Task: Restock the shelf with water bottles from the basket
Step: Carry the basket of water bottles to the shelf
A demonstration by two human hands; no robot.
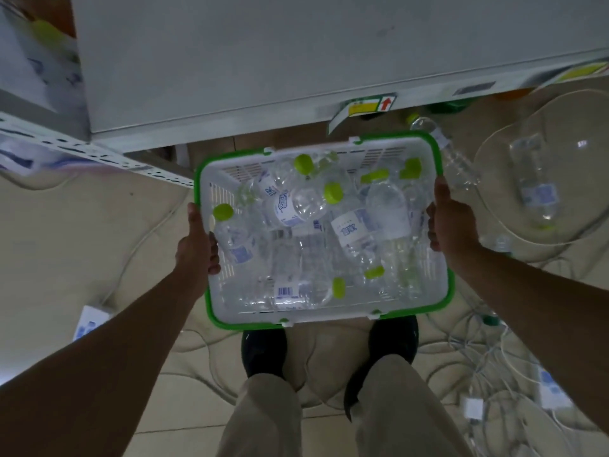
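**Two hands on a loaded basket: restocking not yet started**

1. Left hand (197,240). We find it clamped on the left rim of the basket (316,321), with the thumb along the green edge and the fingers curled over onto the inner wall.

2. Load. Between the two hands lies the basket, white with a green rim and carried over the shoes. Inside it the bottles (286,209) are heaped on their sides, clear with green caps, and cover most of the floor of the basket. We count roughly ten caps; an exact figure cannot be given.

3. Target. Beyond both hands, past the far rim, runs the grey shelf (230,67) with a price tag (369,105) on its front edge. We see no bottle on the part of the board in view. Items far beyond the left hand are too blurred to identify.

4. Right hand (453,222). It grips the right rim in the same manner, thumb on top.

5. Outside the right hand, a loose bottle (456,158) lies on the floor, and a clear shell (576,127) holds another.

6. Progress. We judge the task to be at its start: the basket is being brought to the shelf, and the whole load is yet to be placed.
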